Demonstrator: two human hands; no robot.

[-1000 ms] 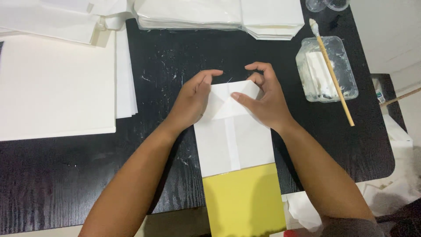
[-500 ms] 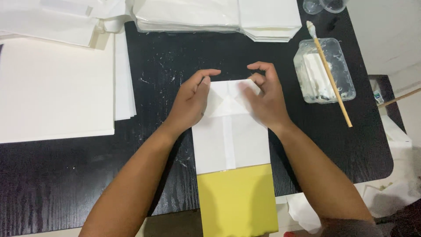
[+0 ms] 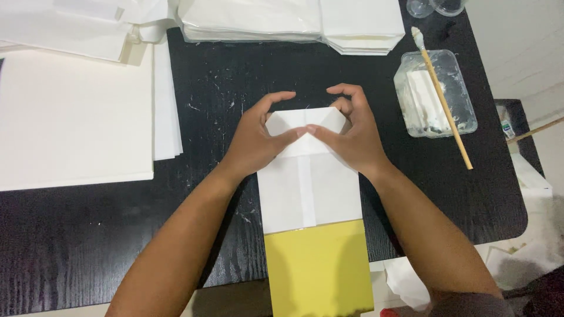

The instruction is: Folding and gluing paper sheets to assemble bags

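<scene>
A folded white paper bag (image 3: 308, 188) lies flat on the black table (image 3: 106, 235), with a yellow sheet (image 3: 320, 270) sticking out of its near end over the table edge. My left hand (image 3: 255, 141) and my right hand (image 3: 352, 132) rest on the bag's far end. Both thumbs meet at the middle and press down the folded flap (image 3: 305, 120). The fingers curl around the flap's far corners.
A big stack of white paper sheets (image 3: 70, 117) lies at the left. More folded white bags (image 3: 294, 20) are piled along the far edge. At the right stands a clear plastic tub of white glue (image 3: 432, 97) with a wooden brush (image 3: 442, 97) laid across it.
Both hands slid inward along the folded flap until the thumbs met at its centre. The bag shifted slightly to the left.
</scene>
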